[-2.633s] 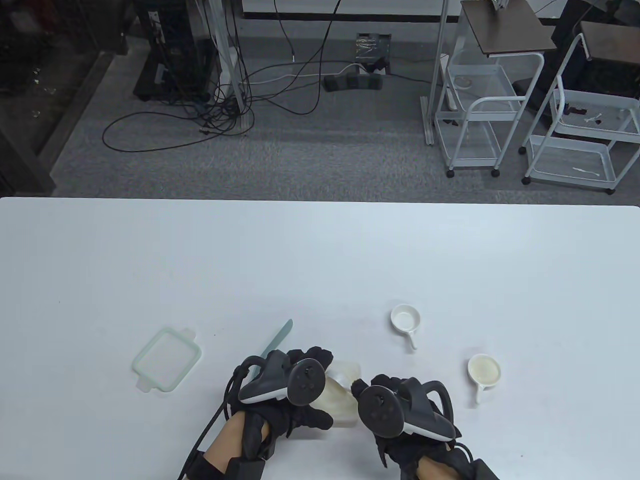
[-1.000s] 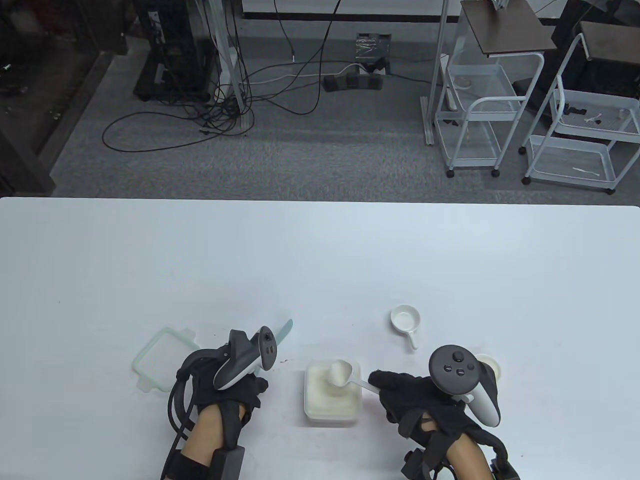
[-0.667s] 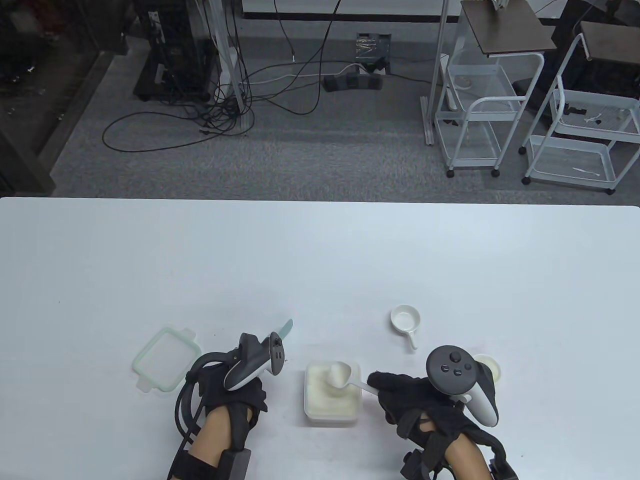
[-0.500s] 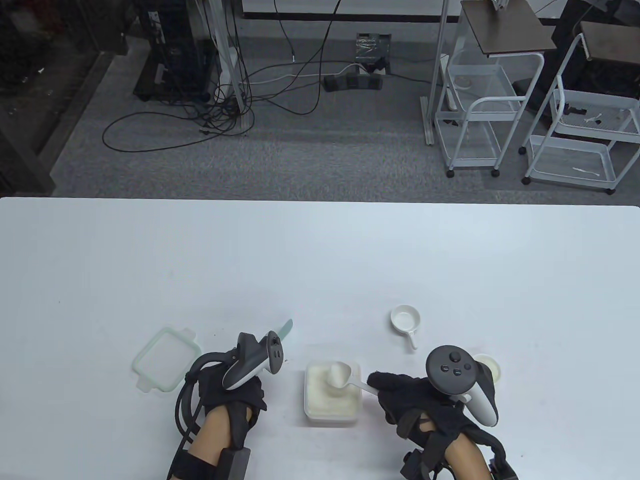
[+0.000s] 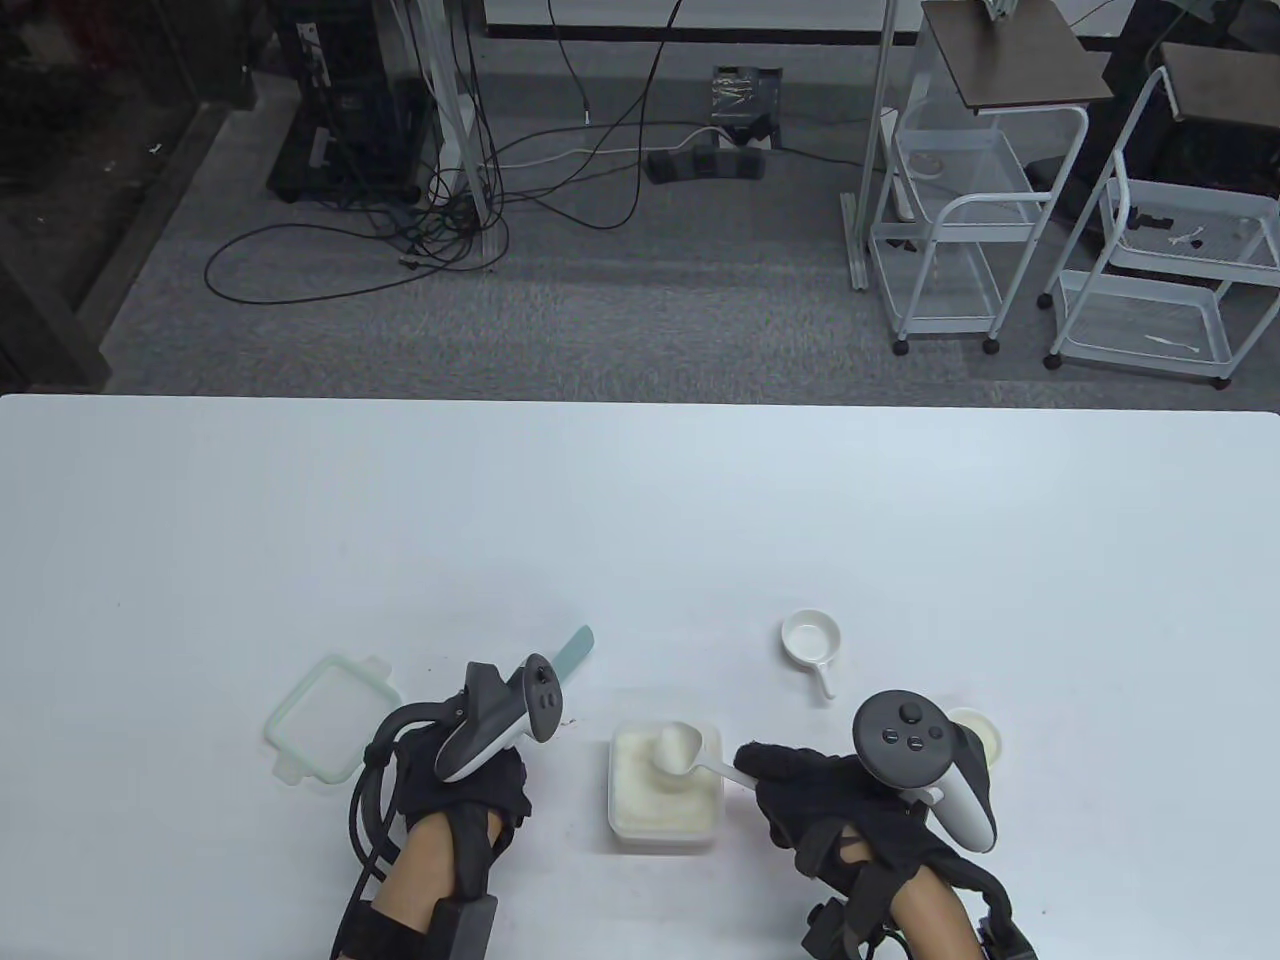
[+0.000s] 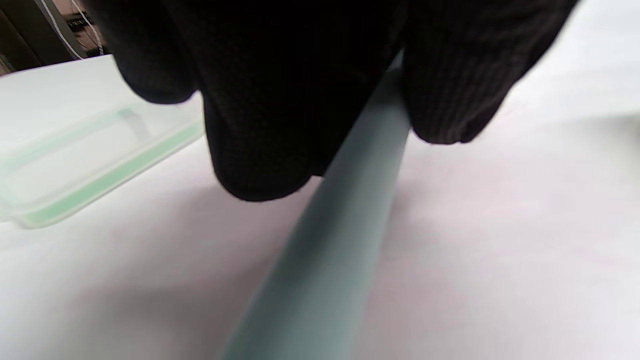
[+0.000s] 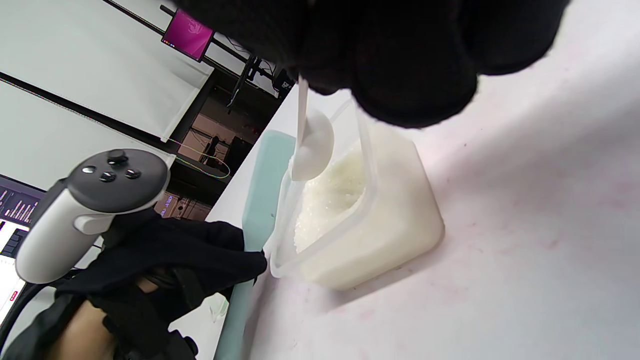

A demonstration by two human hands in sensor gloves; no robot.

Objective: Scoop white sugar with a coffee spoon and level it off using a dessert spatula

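Note:
An open square tub of white sugar (image 5: 665, 810) sits near the table's front edge, also seen in the right wrist view as the tub (image 7: 370, 220). My right hand (image 5: 762, 772) pinches the handle of the white coffee spoon (image 5: 678, 748), whose bowl (image 7: 313, 145) is heaped with sugar and hangs just over the tub. To the left of the tub, my left hand (image 5: 497, 775) grips the handle of the teal dessert spatula (image 6: 345, 220). The spatula's blade tip (image 5: 576, 648) pokes out beyond the tracker, pointing away and to the right. The spatula (image 7: 260, 195) lies beside the tub, apart from the spoon.
The tub's green-rimmed lid (image 5: 333, 718) lies flat left of my left hand, close to the fingers (image 6: 260, 125). A small white handled dish (image 5: 812, 640) stands behind and right of the tub. Another dish (image 5: 982, 738) is half hidden behind my right tracker.
My left hand left the tub, moved left and took hold of the spatula, whose tip has just shifted slightly up and right. My right hand drew back with the heaped spoon and holds still.

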